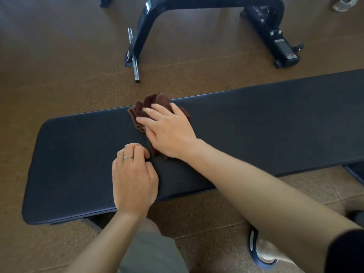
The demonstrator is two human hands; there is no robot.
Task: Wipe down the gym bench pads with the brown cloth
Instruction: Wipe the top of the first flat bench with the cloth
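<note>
A long black gym bench pad [266,125] runs across the view from lower left to upper right. On its middle lies a crumpled brown cloth [152,101], bunched up at the pad's far edge. My right hand [169,131] lies flat on the cloth with fingers spread and fairly straight, pressing it onto the pad. My left hand [134,174] rests on the pad's near part with its fingers curled, right beside the cloth's near end. I cannot tell whether it pinches that end. Most of the cloth is hidden under my right hand.
A black curved machine frame [197,4] with a chrome bar [134,60] stands on the brown floor beyond the bench. My shoe [262,251] and grey trouser leg [151,251] are in front of the bench. Another person's shoe [343,3] shows at top right.
</note>
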